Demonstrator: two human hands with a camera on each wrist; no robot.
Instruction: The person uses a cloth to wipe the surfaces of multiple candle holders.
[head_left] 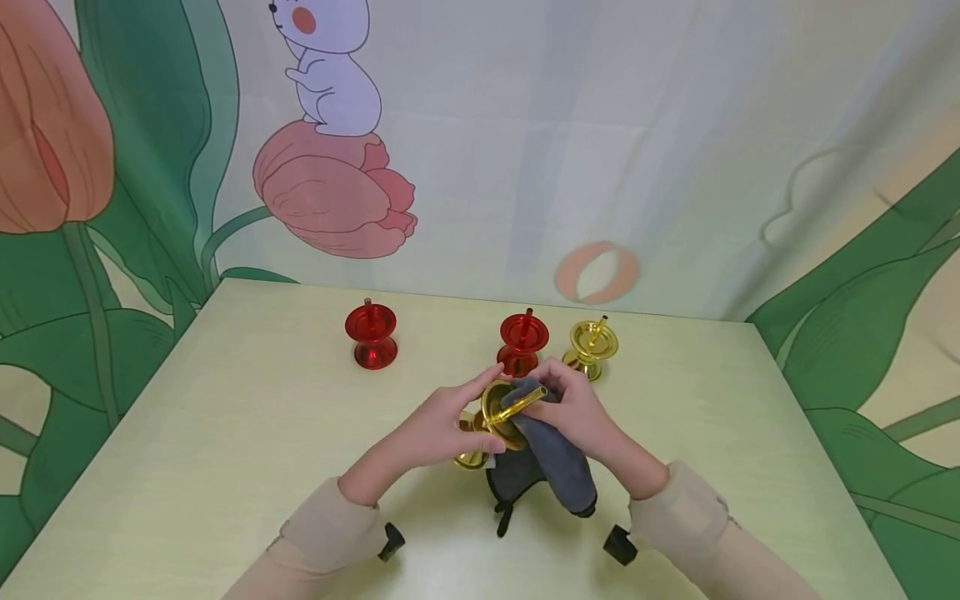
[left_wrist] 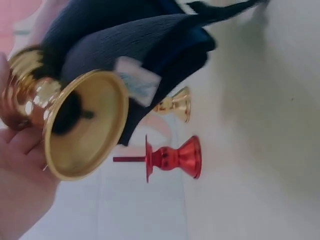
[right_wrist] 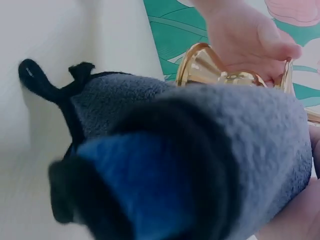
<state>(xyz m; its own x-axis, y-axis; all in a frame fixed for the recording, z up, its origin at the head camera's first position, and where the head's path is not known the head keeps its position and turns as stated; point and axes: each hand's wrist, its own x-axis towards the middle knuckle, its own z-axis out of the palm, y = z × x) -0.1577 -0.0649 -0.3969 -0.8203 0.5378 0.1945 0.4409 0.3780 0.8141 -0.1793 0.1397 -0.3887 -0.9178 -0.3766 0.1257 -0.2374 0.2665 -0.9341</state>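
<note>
In the head view my left hand [head_left: 437,427] grips a shiny gold candle holder [head_left: 492,405], its thumb and fingers around the dish. The holder is tilted, with its thin central tube pointing up to the right. A grey cloth [head_left: 558,462] with black edging hangs from my right hand [head_left: 583,414], which pinches it and presses it against the dish beside the tube. The holder's flared hollow base [left_wrist: 95,130] faces the left wrist view. Close up in the right wrist view, the cloth [right_wrist: 260,130] shows a blue inner side and covers much of the holder.
Behind my hands stand a red candle holder [head_left: 524,335] and a gold one [head_left: 592,343] side by side. Another red holder [head_left: 372,332] stands further left. The pale table [head_left: 225,433] ends at a printed curtain [head_left: 487,167] at the back.
</note>
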